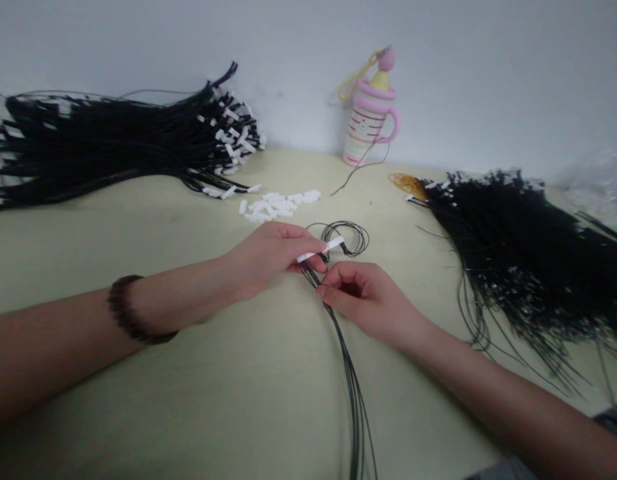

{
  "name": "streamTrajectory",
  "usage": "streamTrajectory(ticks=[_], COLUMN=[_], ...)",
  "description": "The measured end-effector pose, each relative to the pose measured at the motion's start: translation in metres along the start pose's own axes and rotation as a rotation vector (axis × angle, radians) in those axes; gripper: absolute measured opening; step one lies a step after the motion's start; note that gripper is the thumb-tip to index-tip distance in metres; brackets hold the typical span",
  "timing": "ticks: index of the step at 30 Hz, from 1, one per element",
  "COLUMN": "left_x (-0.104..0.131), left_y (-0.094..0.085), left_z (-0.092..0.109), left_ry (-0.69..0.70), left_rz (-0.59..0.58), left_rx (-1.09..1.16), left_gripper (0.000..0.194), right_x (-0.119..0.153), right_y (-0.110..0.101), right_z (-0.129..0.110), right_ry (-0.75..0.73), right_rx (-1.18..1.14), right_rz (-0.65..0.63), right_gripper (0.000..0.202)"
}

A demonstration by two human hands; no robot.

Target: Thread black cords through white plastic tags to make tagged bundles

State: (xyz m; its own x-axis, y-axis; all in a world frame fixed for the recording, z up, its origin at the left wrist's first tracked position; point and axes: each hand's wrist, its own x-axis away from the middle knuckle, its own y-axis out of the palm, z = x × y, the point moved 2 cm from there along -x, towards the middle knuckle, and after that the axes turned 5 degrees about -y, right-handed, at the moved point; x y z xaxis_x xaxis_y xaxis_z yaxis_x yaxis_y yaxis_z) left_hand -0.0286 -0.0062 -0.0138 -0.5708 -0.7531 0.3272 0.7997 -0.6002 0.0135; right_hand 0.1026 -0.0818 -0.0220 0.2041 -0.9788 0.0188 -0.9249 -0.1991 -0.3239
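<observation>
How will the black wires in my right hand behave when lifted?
The black wires would likely flop, since they bend in a loose curve. They look light, being thin, and might tangle, as several run close together.

The light is soft and rather dim, with a cool grey cast on the wall [298, 80] and a dull yellow-green tone on the table [188, 407]. Its source is out of view. The lower left corner sinks into shade, and a faint, soft-edged shadow lies under the left forearm [63, 347]. Both piles of black wires [113, 143] [528, 247] are so dark that single strands merge. The small white pieces [271, 208] look pale, their edges smeared. A slight blur softens everything, including both hands [268, 260] [373, 300]; the plastic bag [601, 190] is hazy.
</observation>
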Motion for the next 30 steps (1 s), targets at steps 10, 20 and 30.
streamTrajectory(ticks=[10,20,30], left_x=[0.001,0.003,0.001], left_y=[-0.003,-0.001,-0.002], left_z=[-0.006,-0.002,-0.005], left_ry=[0.123,0.098,0.097], left_rz=[0.083,0.053,0.064], left_rx=[-0.08,-0.074,-0.076], left_gripper=[0.021,0.021,0.02], right_x=[0.003,0.003,0.005], right_y=[0.003,-0.001,-0.008], right_z=[0.002,0.0,-0.004], right_ry=[-0.019,0.003,0.083], right_rx=[-0.064,-0.045,-0.236], right_rz=[0.086,0.08,0.0], right_gripper=[0.017,0.015,0.006])
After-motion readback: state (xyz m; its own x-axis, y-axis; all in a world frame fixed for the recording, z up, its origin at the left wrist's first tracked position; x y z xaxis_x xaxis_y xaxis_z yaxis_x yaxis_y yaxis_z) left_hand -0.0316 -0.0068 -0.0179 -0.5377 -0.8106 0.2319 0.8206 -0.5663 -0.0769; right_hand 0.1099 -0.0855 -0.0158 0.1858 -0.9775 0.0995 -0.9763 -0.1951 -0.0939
